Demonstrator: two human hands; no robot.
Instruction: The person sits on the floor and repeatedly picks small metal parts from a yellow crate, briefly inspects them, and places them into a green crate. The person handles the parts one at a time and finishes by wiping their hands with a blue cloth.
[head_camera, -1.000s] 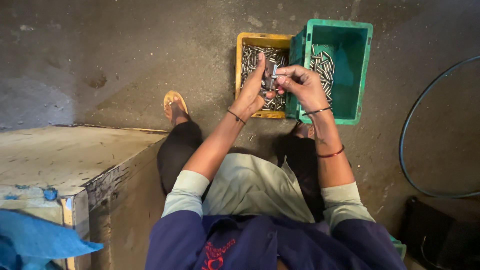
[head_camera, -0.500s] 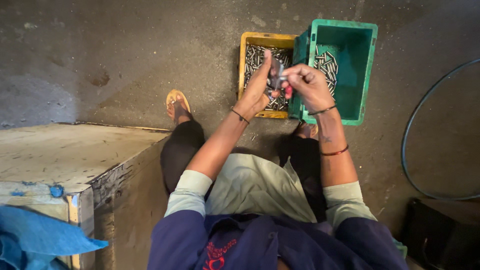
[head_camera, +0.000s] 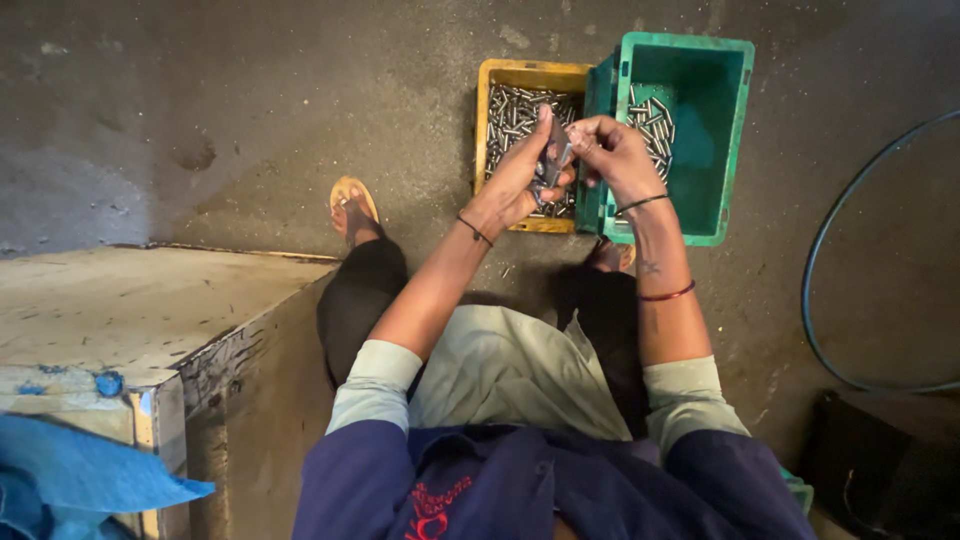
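Observation:
I sit over two crates on a concrete floor. My left hand (head_camera: 520, 180) holds a small bunch of grey metal pins (head_camera: 556, 160) above the yellow crate (head_camera: 482, 130), which is full of the same pins. My right hand (head_camera: 610, 150) meets the left one and pinches the top of the bunch with its fingertips. Just to the right stands a green crate (head_camera: 735, 130), tilted against the yellow one, with a smaller heap of pins (head_camera: 655, 125) in its near left corner.
A worn wooden block (head_camera: 130, 320) stands at my left, with blue cloth (head_camera: 70, 480) on its near corner. My sandalled foot (head_camera: 350, 205) rests on the floor left of the crates. A dark hose (head_camera: 830, 260) curves along the right, and a black object (head_camera: 880, 460) sits at bottom right.
Both hands stayed together above the crates, with the fingers shifting slightly on the pins. The view drifted a little.

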